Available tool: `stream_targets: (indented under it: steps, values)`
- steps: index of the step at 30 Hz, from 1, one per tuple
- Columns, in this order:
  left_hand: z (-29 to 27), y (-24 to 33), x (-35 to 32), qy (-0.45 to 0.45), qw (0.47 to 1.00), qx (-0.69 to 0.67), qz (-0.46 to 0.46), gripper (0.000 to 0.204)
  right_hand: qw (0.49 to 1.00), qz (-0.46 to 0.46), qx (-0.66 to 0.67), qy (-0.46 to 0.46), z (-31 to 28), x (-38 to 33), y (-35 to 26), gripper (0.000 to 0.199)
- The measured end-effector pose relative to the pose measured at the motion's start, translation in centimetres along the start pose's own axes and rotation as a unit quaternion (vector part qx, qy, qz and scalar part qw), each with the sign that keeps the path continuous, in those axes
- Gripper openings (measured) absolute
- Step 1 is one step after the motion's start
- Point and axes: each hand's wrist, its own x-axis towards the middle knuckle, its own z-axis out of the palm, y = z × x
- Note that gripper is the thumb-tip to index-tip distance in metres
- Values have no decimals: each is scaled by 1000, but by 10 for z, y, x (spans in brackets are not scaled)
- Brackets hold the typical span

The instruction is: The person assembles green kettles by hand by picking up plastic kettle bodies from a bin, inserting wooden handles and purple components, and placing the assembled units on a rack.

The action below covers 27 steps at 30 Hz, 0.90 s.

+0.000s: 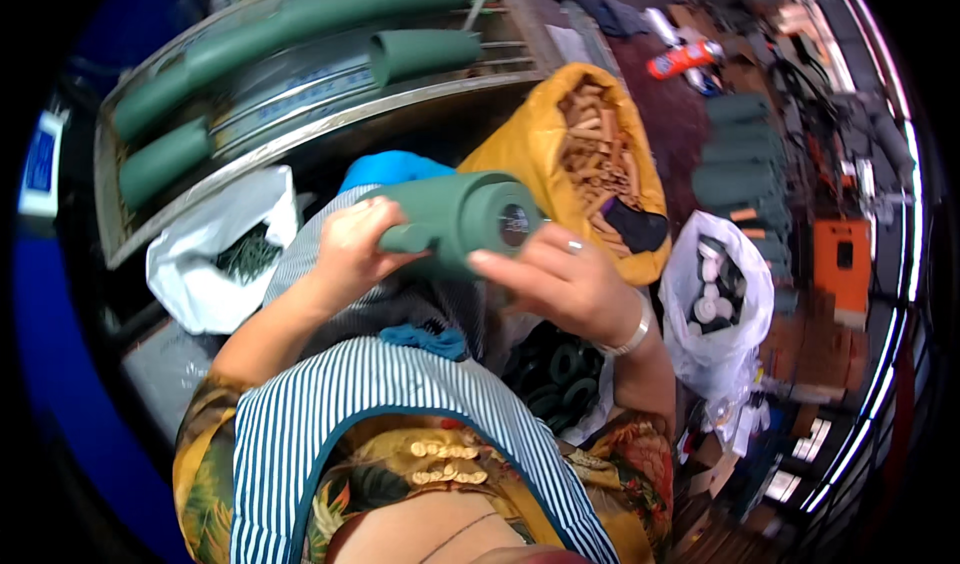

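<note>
A green cylindrical jug [425, 199] lies on its side across my lap, its stepped round end facing right with a dark disc in the middle. My left hand [355, 244] is wrapped round a green handle-like piece on its near side. At the stepped end, my right hand [565, 279] has curled fingers against the rim; a ring and a pale wrist band show on it. What lies under the right fingertips is hidden. Beneath the jug is striped cloth [350, 309] over my knees, with a bright blue item [395, 169] just beyond.
Green tubes [425, 59] lie in a wooden-framed tray [290, 149] ahead. A yellow sack [530, 129] holds short brown sticks. White bags hold green strands [250, 254] at left and black-and-white parts [712, 309] at right. Dark rings [555, 374] sit below my right forearm. Green cylinders [740, 154] stand farther right.
</note>
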Motion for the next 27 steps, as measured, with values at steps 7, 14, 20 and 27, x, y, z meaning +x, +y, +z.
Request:
stream_targets:
  steps: [7, 14, 20, 27]
  values:
    - [24, 17, -7, 57, 984, -42, -162, 31, 954, 111, -127, 247, 33, 56, 5, 35]
    - [53, 37, 50, -55, 998, -35, 10, 54, 845, 403, 142, 323, 86, 20, 13, 57]
    - [65, 53, 88, -229, 971, 34, 62, 31, 656, 419, 352, 520, 70, -55, 95, 23]
    - [54, -92, 51, -165, 964, 185, -98, 7, 635, 451, 54, 625, -92, -160, 223, 24]
